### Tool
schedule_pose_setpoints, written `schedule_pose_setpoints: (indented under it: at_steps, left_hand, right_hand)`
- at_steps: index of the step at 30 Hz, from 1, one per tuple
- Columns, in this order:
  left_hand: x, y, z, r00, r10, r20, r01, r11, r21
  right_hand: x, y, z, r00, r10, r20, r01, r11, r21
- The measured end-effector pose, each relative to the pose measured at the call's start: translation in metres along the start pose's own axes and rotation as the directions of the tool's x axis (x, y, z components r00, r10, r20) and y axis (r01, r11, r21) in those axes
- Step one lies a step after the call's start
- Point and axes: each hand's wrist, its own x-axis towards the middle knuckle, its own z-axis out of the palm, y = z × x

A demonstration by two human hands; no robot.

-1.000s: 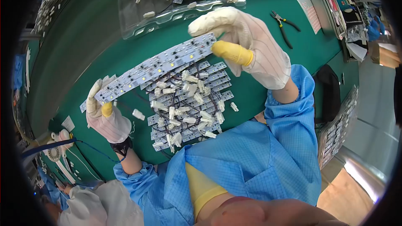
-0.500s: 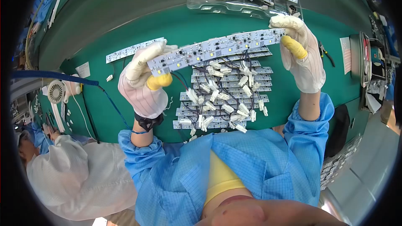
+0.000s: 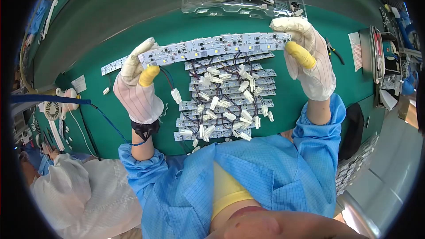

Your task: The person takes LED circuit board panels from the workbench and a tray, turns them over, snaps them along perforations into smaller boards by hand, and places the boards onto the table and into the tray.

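A long white LED circuit board (image 3: 217,48) is stretched between my two gloved hands, its face with chips and yellow LEDs turned toward me. My left hand (image 3: 138,77) pinches its left end, and my right hand (image 3: 307,55) grips the right end between thumb and fingers. Wires with a white connector (image 3: 176,96) dangle from the board near my left hand. Below it, on the green mat, lie several rows of similar LED boards (image 3: 265,87), with dark wires and white connectors heaped over them. Another LED strip (image 3: 113,65) lies behind my left hand, partly hidden.
A clear plastic tray (image 3: 230,9) with small boards and connectors stands at the back. Pliers (image 3: 335,52) and a paper sheet (image 3: 356,51) lie at right. At left are a small white fan (image 3: 52,110), a blue coiled cord (image 3: 48,98) and a co-worker's light sleeve (image 3: 66,181).
The held board has levelled out, its left end moving left and slightly up with my left hand. The wired connector now hangs clear of the boards below. The whole view has shifted slightly.
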Motion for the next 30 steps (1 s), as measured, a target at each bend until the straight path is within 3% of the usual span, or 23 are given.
schedule_pose_setpoints:
  at_steps: [3, 6, 9, 10, 14, 16, 19, 24, 28, 30]
  left_hand:
    - [0.003, -0.003, -0.002, 0.998, -0.058, 0.005, 0.058, 0.998, 0.026]
    - [0.000, -0.005, -0.006, 1.000, -0.028, 0.014, 0.028, 0.999, -0.034]
    - [-0.007, 0.004, -0.001, 0.988, 0.084, 0.130, -0.063, 0.985, -0.158]
    - [-0.007, 0.010, -0.002, 0.988, 0.056, 0.144, -0.040, 0.992, -0.116]
    - [-0.007, 0.012, -0.002, 0.990, 0.058, 0.132, -0.033, 0.983, -0.179]
    - [-0.006, 0.008, 0.001, 0.992, 0.041, 0.115, -0.021, 0.984, -0.175]
    - [-0.002, 0.001, 0.001, 0.998, 0.055, 0.000, -0.055, 0.997, -0.058]
    - [0.007, -0.001, 0.004, 0.995, -0.083, -0.047, 0.092, 0.973, 0.212]
    - [0.010, 0.002, 0.007, 0.991, -0.136, 0.004, 0.131, 0.959, 0.253]
    - [0.009, 0.006, 0.008, 0.985, -0.172, 0.017, 0.163, 0.956, 0.244]
  right_hand:
    - [-0.006, -0.003, 0.001, 0.999, -0.037, 0.003, 0.037, 0.999, 0.007]
    - [-0.002, -0.003, -0.001, 1.000, -0.027, -0.017, 0.025, 0.997, -0.071]
    - [0.005, 0.002, -0.005, 1.000, 0.005, -0.017, -0.007, 0.993, -0.118]
    - [0.008, 0.005, -0.005, 1.000, -0.013, -0.011, 0.012, 0.992, -0.127]
    - [0.008, 0.005, 0.003, 0.997, 0.043, -0.065, -0.049, 0.995, -0.084]
    - [0.005, 0.007, 0.001, 0.999, -0.026, -0.034, 0.025, 0.999, -0.028]
    - [0.000, 0.000, 0.003, 1.000, -0.021, 0.007, 0.021, 1.000, 0.011]
    - [-0.006, -0.009, 0.003, 0.990, -0.054, 0.131, 0.045, 0.996, 0.072]
    - [-0.004, -0.008, -0.002, 0.961, -0.195, 0.194, 0.190, 0.981, 0.041]
    - [-0.006, -0.003, -0.007, 0.964, -0.173, 0.202, 0.179, 0.984, -0.012]
